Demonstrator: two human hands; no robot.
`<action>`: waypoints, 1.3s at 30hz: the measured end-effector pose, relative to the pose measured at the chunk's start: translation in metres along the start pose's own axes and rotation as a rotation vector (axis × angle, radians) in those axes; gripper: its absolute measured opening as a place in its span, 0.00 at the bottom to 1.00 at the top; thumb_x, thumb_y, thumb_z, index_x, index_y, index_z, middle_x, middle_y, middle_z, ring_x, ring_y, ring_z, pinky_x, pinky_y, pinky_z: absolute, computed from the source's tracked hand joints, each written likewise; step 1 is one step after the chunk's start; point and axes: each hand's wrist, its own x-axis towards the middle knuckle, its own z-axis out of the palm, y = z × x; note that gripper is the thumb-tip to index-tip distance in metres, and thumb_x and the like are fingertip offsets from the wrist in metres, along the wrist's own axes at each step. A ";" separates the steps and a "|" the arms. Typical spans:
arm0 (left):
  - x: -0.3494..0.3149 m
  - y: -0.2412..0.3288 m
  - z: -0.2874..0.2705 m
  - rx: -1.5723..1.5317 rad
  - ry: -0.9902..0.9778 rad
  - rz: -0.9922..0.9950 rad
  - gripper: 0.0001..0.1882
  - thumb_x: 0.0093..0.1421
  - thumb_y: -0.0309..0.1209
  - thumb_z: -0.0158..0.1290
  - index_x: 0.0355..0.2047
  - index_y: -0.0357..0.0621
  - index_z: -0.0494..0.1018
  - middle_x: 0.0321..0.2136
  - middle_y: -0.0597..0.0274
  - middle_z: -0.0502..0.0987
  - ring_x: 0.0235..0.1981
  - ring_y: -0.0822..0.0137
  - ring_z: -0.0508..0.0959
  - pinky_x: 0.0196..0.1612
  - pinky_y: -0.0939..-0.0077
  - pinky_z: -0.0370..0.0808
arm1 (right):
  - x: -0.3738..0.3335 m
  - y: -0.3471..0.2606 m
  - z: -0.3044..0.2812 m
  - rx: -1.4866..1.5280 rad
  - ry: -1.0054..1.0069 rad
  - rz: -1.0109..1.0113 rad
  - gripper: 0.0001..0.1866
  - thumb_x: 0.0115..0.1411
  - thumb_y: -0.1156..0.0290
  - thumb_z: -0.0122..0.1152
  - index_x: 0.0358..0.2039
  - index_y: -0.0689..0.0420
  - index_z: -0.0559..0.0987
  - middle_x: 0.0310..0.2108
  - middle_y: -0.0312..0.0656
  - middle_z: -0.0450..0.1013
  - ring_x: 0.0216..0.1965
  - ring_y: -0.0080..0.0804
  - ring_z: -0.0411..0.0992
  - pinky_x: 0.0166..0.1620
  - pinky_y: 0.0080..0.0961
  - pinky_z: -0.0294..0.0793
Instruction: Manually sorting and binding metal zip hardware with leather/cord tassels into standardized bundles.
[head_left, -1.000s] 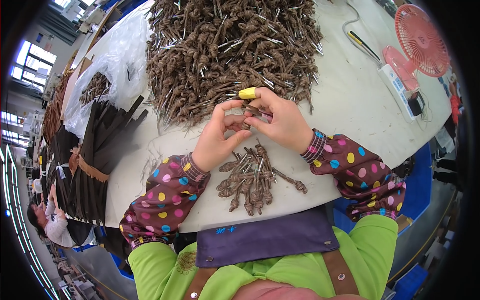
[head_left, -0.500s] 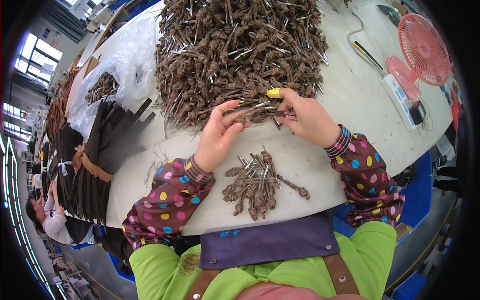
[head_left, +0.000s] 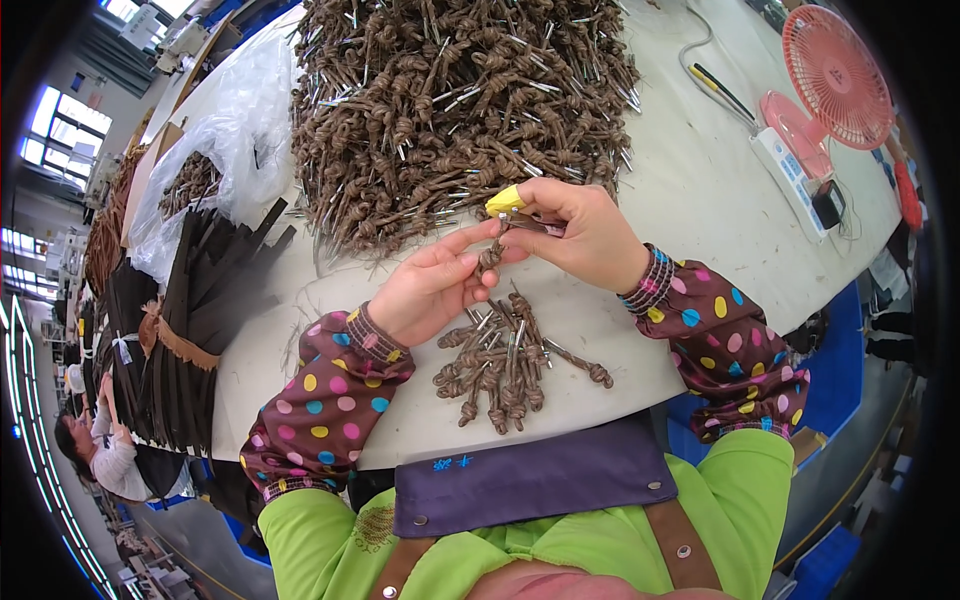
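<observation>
My left hand (head_left: 425,290) is closed, pinching a knotted brown cord (head_left: 489,260) that stands upright between thumb and fingertips. My right hand (head_left: 590,235), its index finger wrapped in yellow tape (head_left: 504,201), grips a small metal clipper-like tool (head_left: 535,225). The tool's end is at the top of the cord; whether it touches is too small to tell. Just beyond my hands lies a big heap of knotted brown cords (head_left: 450,110), many with silvery tips. A smaller bunch of knotted cords (head_left: 505,370) lies on the pale table (head_left: 620,400) close to my body.
Dark strips (head_left: 185,340) tied in a bundle and a clear plastic bag (head_left: 245,120) are on the left. A pink fan (head_left: 835,75), a white power strip (head_left: 790,180) and a black-and-yellow pen-like tool (head_left: 722,90) are at right. A person (head_left: 115,455) is at far left.
Both hands have come nearer to me, away from the big heap, and closer together. The cord has turned upright in my left hand, and the tool's end is now at its top.
</observation>
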 end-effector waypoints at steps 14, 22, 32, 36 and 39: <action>0.004 -0.005 0.023 1.414 0.392 0.571 0.26 0.44 0.32 0.63 0.43 0.41 0.69 0.33 0.62 0.68 0.27 0.71 0.68 0.28 0.79 0.69 | 0.001 -0.010 0.012 -0.304 0.120 0.095 0.15 0.49 0.66 0.63 0.34 0.60 0.73 0.24 0.41 0.71 0.23 0.30 0.71 0.28 0.22 0.69; 0.007 -0.004 0.007 1.210 0.357 0.503 0.11 0.50 0.28 0.58 0.34 0.38 0.74 0.25 0.62 0.72 0.23 0.71 0.72 0.30 0.80 0.71 | 0.001 -0.001 0.004 -0.248 0.042 0.014 0.14 0.50 0.72 0.63 0.37 0.61 0.72 0.20 0.33 0.65 0.19 0.14 0.56 0.22 0.15 0.58; 0.003 0.017 0.003 1.350 0.469 0.673 0.14 0.55 0.25 0.52 0.43 0.39 0.70 0.44 0.58 0.70 0.27 0.75 0.72 0.27 0.82 0.71 | 0.002 -0.001 -0.010 -0.166 -0.028 0.184 0.11 0.53 0.74 0.61 0.36 0.61 0.72 0.25 0.31 0.69 0.23 0.12 0.60 0.26 0.12 0.62; -0.005 0.009 0.020 1.239 0.262 0.402 0.20 0.58 0.28 0.49 0.51 0.39 0.64 0.40 0.57 0.72 0.28 0.74 0.73 0.29 0.79 0.72 | 0.001 0.000 -0.004 -0.167 -0.056 0.159 0.12 0.52 0.74 0.61 0.36 0.61 0.72 0.25 0.30 0.69 0.22 0.11 0.58 0.25 0.12 0.60; -0.001 0.009 0.018 1.102 0.159 0.106 0.20 0.61 0.31 0.45 0.53 0.38 0.62 0.34 0.57 0.75 0.30 0.72 0.75 0.32 0.77 0.73 | -0.001 0.000 -0.003 -0.196 -0.077 0.130 0.12 0.52 0.73 0.61 0.36 0.61 0.72 0.24 0.29 0.68 0.22 0.11 0.56 0.24 0.12 0.58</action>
